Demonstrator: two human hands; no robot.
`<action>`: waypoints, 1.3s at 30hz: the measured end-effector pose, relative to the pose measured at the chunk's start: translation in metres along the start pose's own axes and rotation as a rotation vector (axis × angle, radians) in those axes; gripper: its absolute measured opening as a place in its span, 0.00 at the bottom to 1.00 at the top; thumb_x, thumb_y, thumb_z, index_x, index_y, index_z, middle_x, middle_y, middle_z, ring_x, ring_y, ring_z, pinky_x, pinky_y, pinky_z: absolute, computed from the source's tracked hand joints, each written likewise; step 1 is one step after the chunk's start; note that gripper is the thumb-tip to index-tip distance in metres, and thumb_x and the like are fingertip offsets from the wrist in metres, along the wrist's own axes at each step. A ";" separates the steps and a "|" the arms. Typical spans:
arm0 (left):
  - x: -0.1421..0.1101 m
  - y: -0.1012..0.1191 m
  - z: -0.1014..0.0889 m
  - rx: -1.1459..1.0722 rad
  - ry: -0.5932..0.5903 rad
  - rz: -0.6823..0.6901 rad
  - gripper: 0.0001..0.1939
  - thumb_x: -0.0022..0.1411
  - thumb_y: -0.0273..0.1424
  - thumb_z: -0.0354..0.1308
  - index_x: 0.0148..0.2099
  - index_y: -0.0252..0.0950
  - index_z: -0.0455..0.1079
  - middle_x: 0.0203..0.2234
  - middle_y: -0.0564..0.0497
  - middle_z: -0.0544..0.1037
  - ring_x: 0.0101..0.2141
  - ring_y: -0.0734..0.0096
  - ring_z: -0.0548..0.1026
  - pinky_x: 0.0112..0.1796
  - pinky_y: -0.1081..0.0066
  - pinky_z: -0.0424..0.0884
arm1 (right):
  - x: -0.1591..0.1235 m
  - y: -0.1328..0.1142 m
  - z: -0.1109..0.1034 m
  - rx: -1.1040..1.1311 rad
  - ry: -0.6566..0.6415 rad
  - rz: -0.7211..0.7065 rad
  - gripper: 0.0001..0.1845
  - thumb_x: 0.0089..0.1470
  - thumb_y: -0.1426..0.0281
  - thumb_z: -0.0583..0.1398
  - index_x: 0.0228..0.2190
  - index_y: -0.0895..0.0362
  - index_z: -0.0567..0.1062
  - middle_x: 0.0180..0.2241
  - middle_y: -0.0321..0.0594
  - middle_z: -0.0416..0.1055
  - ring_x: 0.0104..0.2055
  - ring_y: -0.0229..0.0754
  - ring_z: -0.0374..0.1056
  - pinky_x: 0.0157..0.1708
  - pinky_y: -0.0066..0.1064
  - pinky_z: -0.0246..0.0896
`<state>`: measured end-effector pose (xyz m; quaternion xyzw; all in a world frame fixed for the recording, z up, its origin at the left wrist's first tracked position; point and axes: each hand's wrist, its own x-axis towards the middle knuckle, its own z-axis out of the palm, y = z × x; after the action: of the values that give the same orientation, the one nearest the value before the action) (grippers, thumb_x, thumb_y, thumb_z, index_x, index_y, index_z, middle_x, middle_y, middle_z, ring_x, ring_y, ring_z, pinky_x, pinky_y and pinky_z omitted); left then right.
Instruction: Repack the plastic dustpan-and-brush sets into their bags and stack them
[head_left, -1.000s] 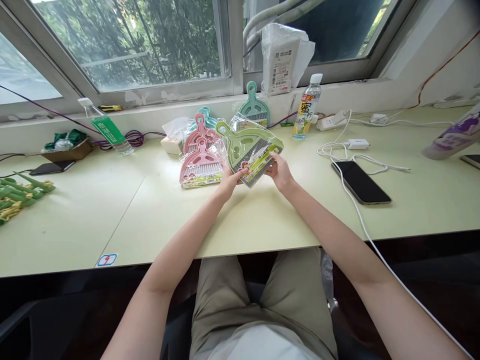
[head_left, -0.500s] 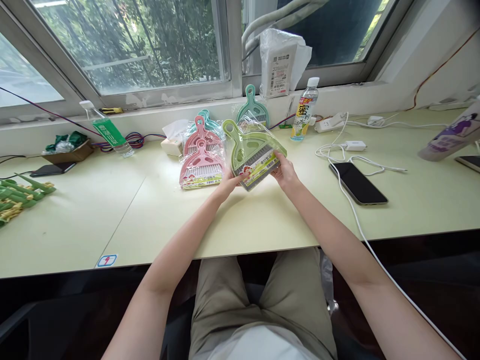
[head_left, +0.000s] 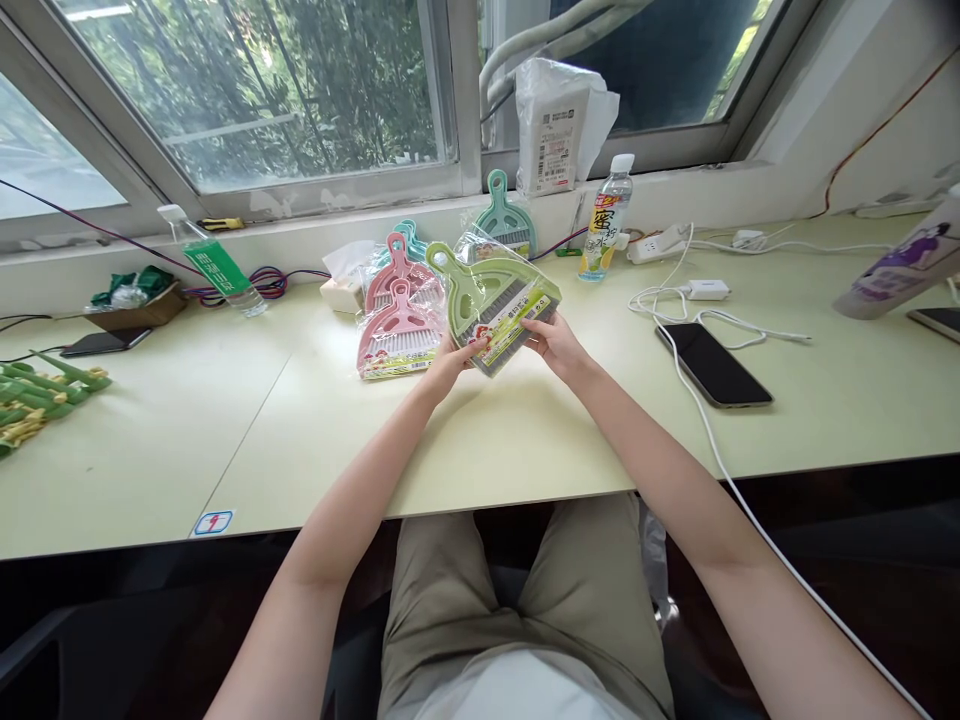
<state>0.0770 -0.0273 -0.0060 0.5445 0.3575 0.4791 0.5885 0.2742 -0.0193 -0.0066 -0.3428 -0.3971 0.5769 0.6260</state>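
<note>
A green dustpan and brush set (head_left: 491,300) in clear plastic wrap is held tilted above the table, its handle toward the upper left. My left hand (head_left: 450,365) grips its lower left edge, thumb on the printed label. On the right side, my right hand (head_left: 556,345) pinches the pack, thumb on top and fingers partly hidden underneath. Just left of it lie wrapped pink dustpan sets (head_left: 397,335), overlapping one another, with a teal set (head_left: 409,238) behind them. Another teal set (head_left: 501,222) leans against the wall behind the green one.
A drink bottle (head_left: 604,225), a power strip (head_left: 660,243), white cables and a black phone (head_left: 716,365) are to the right. Leftward are a tissue pack (head_left: 345,290), a green-labelled bottle (head_left: 214,262) and a small box (head_left: 139,308). The table's front edge (head_left: 510,503) is near my lap.
The green dustpan set shifted slightly right and turned between my hands, then came back left and tilted again. Both hands have kept hold of it.
</note>
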 end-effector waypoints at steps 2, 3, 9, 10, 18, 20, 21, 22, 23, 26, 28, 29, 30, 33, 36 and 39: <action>-0.001 0.001 0.001 0.005 -0.019 -0.009 0.31 0.46 0.41 0.71 0.52 0.38 0.70 0.48 0.45 0.79 0.46 0.58 0.78 0.44 0.60 0.75 | -0.001 0.000 0.001 -0.008 -0.022 -0.003 0.23 0.39 0.71 0.73 0.38 0.51 0.73 0.40 0.36 0.79 0.48 0.48 0.74 0.51 0.46 0.73; -0.001 0.001 0.001 0.006 -0.026 -0.018 0.30 0.46 0.41 0.71 0.51 0.38 0.71 0.47 0.45 0.80 0.46 0.58 0.78 0.44 0.60 0.75 | -0.002 0.000 0.000 -0.009 -0.024 -0.002 0.23 0.39 0.71 0.73 0.39 0.51 0.73 0.40 0.36 0.79 0.48 0.49 0.74 0.51 0.46 0.72; -0.001 -0.001 0.003 0.024 -0.011 -0.017 0.32 0.45 0.40 0.71 0.52 0.38 0.71 0.47 0.45 0.80 0.45 0.59 0.78 0.42 0.63 0.76 | 0.002 0.004 -0.004 -0.002 -0.018 0.013 0.25 0.38 0.72 0.73 0.39 0.51 0.73 0.39 0.37 0.79 0.47 0.49 0.75 0.52 0.46 0.72; -0.001 -0.001 0.003 0.026 -0.010 -0.016 0.32 0.45 0.40 0.71 0.53 0.38 0.71 0.47 0.45 0.80 0.45 0.59 0.78 0.41 0.63 0.76 | 0.003 0.005 -0.005 0.001 -0.019 0.011 0.25 0.38 0.72 0.73 0.39 0.51 0.73 0.39 0.37 0.79 0.47 0.48 0.75 0.52 0.46 0.72; -0.001 -0.002 0.003 0.012 -0.012 -0.027 0.31 0.45 0.39 0.71 0.52 0.38 0.70 0.47 0.46 0.80 0.46 0.58 0.78 0.42 0.62 0.76 | 0.004 0.006 -0.007 0.009 -0.021 0.019 0.22 0.38 0.73 0.72 0.36 0.51 0.73 0.37 0.35 0.79 0.45 0.48 0.75 0.51 0.46 0.72; -0.001 -0.001 0.003 0.005 -0.027 -0.026 0.31 0.46 0.40 0.71 0.52 0.38 0.70 0.48 0.45 0.79 0.47 0.57 0.77 0.42 0.62 0.76 | 0.004 0.004 -0.008 -0.004 -0.028 0.024 0.21 0.38 0.74 0.73 0.35 0.52 0.73 0.37 0.35 0.79 0.46 0.48 0.75 0.51 0.47 0.72; -0.001 -0.001 0.003 0.003 -0.037 -0.023 0.31 0.47 0.41 0.70 0.53 0.38 0.70 0.48 0.45 0.79 0.47 0.57 0.77 0.42 0.62 0.76 | 0.004 0.003 -0.008 -0.012 -0.032 0.026 0.21 0.38 0.74 0.73 0.35 0.52 0.73 0.37 0.36 0.79 0.47 0.49 0.75 0.52 0.47 0.72; -0.002 0.000 0.003 0.002 -0.046 -0.018 0.32 0.47 0.41 0.70 0.54 0.38 0.70 0.49 0.45 0.79 0.47 0.57 0.77 0.42 0.62 0.76 | 0.005 0.002 -0.008 -0.021 -0.037 0.029 0.21 0.37 0.73 0.73 0.35 0.52 0.73 0.37 0.36 0.79 0.48 0.49 0.74 0.52 0.47 0.71; -0.002 0.000 0.003 0.002 -0.053 -0.014 0.33 0.47 0.41 0.70 0.54 0.39 0.69 0.50 0.45 0.78 0.47 0.57 0.77 0.42 0.63 0.76 | 0.005 0.002 -0.009 -0.028 -0.042 0.032 0.21 0.37 0.73 0.73 0.35 0.52 0.73 0.38 0.36 0.79 0.48 0.50 0.74 0.53 0.48 0.71; -0.002 0.001 0.004 0.002 -0.058 -0.013 0.34 0.47 0.42 0.71 0.56 0.39 0.68 0.50 0.45 0.78 0.47 0.57 0.77 0.41 0.63 0.76 | 0.005 0.001 -0.010 -0.043 -0.047 0.040 0.22 0.36 0.72 0.73 0.35 0.52 0.74 0.39 0.37 0.79 0.51 0.51 0.73 0.54 0.49 0.70; -0.002 0.001 0.004 0.003 -0.053 -0.022 0.35 0.46 0.41 0.71 0.55 0.38 0.68 0.50 0.45 0.78 0.47 0.57 0.77 0.42 0.62 0.76 | 0.005 0.002 -0.010 -0.056 -0.039 0.045 0.22 0.36 0.72 0.73 0.35 0.52 0.74 0.40 0.37 0.79 0.51 0.51 0.73 0.55 0.49 0.69; -0.002 0.001 0.003 0.003 -0.051 -0.026 0.35 0.45 0.41 0.71 0.55 0.38 0.68 0.49 0.45 0.78 0.47 0.57 0.77 0.42 0.62 0.76 | 0.005 0.002 -0.011 -0.064 -0.034 0.046 0.22 0.36 0.72 0.73 0.35 0.52 0.74 0.40 0.37 0.79 0.51 0.51 0.72 0.55 0.49 0.69; -0.002 0.001 0.004 0.003 -0.050 -0.030 0.34 0.45 0.41 0.71 0.54 0.38 0.69 0.49 0.45 0.79 0.47 0.56 0.77 0.43 0.61 0.76 | 0.006 0.003 -0.011 -0.072 -0.031 0.047 0.22 0.36 0.71 0.73 0.35 0.52 0.74 0.40 0.37 0.79 0.51 0.51 0.72 0.55 0.49 0.69; -0.001 0.000 0.004 0.010 -0.055 -0.037 0.32 0.45 0.41 0.71 0.52 0.37 0.70 0.49 0.45 0.79 0.48 0.55 0.77 0.44 0.60 0.75 | 0.006 0.003 -0.012 -0.087 -0.034 0.044 0.22 0.36 0.70 0.74 0.35 0.52 0.74 0.40 0.37 0.79 0.52 0.51 0.72 0.55 0.49 0.69; -0.001 0.000 0.004 0.020 -0.061 -0.038 0.32 0.46 0.42 0.70 0.52 0.37 0.71 0.49 0.44 0.79 0.48 0.55 0.77 0.45 0.58 0.75 | 0.006 0.003 -0.013 -0.084 -0.043 0.034 0.23 0.34 0.70 0.74 0.35 0.52 0.74 0.40 0.37 0.79 0.52 0.52 0.72 0.55 0.50 0.68; -0.001 -0.001 0.004 0.011 -0.065 -0.037 0.32 0.46 0.42 0.70 0.53 0.37 0.71 0.49 0.44 0.79 0.48 0.54 0.77 0.45 0.58 0.75 | 0.006 0.003 -0.014 -0.079 -0.047 0.030 0.25 0.33 0.69 0.75 0.35 0.51 0.74 0.40 0.37 0.79 0.52 0.52 0.72 0.55 0.50 0.68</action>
<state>0.0809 -0.0293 -0.0063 0.5565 0.3508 0.4482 0.6053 0.2855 -0.0122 -0.0148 -0.3597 -0.4290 0.5779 0.5938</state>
